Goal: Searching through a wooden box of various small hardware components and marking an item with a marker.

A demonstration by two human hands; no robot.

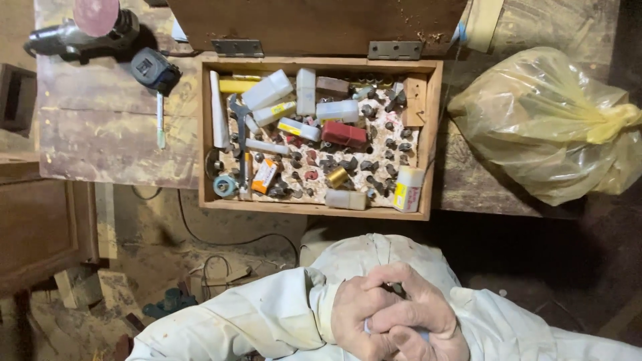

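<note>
Low in the head view my two hands are closed together in front of my white jacket. My right hand point(422, 313) lies over my left hand point(353, 309), fingers wrapped across it. A small dark metal piece point(396, 289) pokes out between them at the top; most of it is hidden. A pale ring shows on one finger. Beyond the hands an open wooden box point(431, 134) sits on the workbench. It holds several dark router bits point(374, 164), white plastic cases point(267, 90), a red case point(344, 134) and a brass-coloured piece point(337, 177).
The box's hinged lid point(314, 23) stands open at the back. A yellow plastic bag point(548, 124) lies to the right, a tape measure point(155, 69) and a sander point(83, 30) to the left. A cable point(221, 237) and wood scraps lie on the floor below the bench edge.
</note>
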